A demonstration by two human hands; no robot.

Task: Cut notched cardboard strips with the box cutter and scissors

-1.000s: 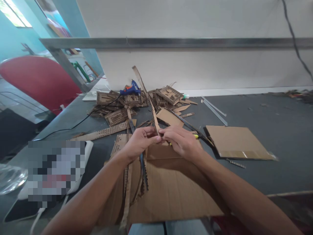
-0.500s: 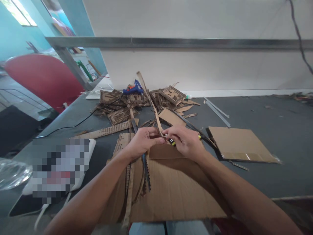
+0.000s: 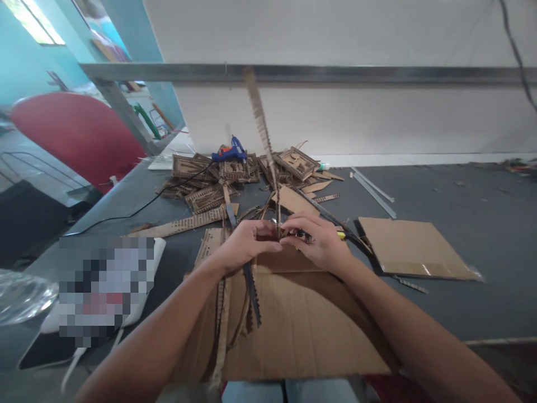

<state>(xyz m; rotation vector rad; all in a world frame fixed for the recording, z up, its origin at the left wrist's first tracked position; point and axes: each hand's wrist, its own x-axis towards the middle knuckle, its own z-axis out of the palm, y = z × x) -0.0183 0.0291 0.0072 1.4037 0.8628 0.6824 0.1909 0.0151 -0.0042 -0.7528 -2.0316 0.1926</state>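
Note:
A long, narrow cardboard strip (image 3: 260, 126) with a ribbed edge rises from between my two hands and is smeared by motion at its upper end. My left hand (image 3: 247, 242) pinches its lower end between thumb and fingers. From the other side, the fingertips of my right hand (image 3: 321, 240) close on the same end. Under my right palm a black tool with yellow parts (image 3: 341, 235) partly shows; I cannot tell whether that hand grips it or it lies there. Below both hands is a large cardboard sheet (image 3: 310, 324), with thin cut strips (image 3: 223, 330) along its left side.
Behind my hands lie a heap of small cardboard frames (image 3: 205, 196) and a blue glue gun (image 3: 230, 151). A flat cardboard piece (image 3: 419, 246) and clear glue sticks (image 3: 373, 193) are on the right. At left are a blurred-out white object (image 3: 157, 257) and a plastic bottle (image 3: 25, 296).
The strip has swung up to a steeper angle and turned edge-on, its top now higher against the white wall. My hands stay in nearly the same place, with the right fingers shifted slightly.

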